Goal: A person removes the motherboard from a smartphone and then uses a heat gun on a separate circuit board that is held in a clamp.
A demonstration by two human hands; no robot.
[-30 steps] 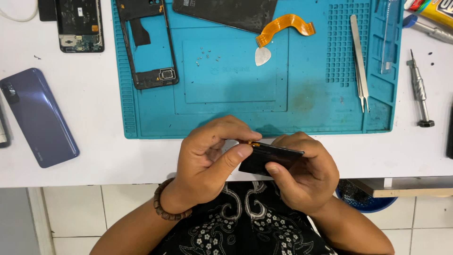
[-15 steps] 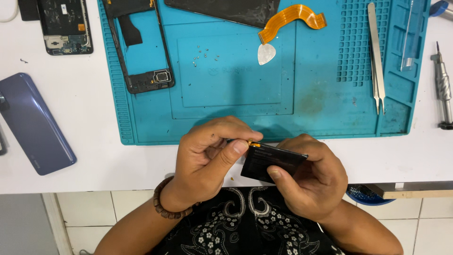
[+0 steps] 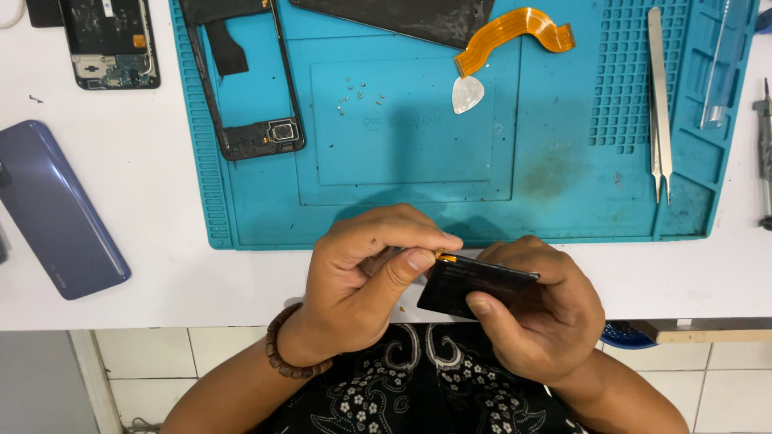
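Note:
A flat black phone battery [image 3: 474, 283] is gripped in my right hand [image 3: 535, 309] at the near edge of the white table. My left hand [image 3: 366, 281] pinches the small orange connector tab at the battery's upper left corner between thumb and forefinger. Both hands hover just in front of the teal repair mat [image 3: 563, 177]. A beaded bracelet sits on my left wrist.
On the mat lie a black phone frame [image 3: 245, 80], a dark panel [image 3: 402, 18], an orange flex cable [image 3: 515, 30], a pale pick [image 3: 467, 93], several tiny screws [image 3: 351, 90] and tweezers [image 3: 659, 104]. A purple back cover [image 3: 52, 209], a circuit board [image 3: 108, 40] and a screwdriver [image 3: 764, 153] rest on the table.
The view has shifted so the mat sits further right. My hands stay on the battery, the left thumb and finger still working at its orange tab.

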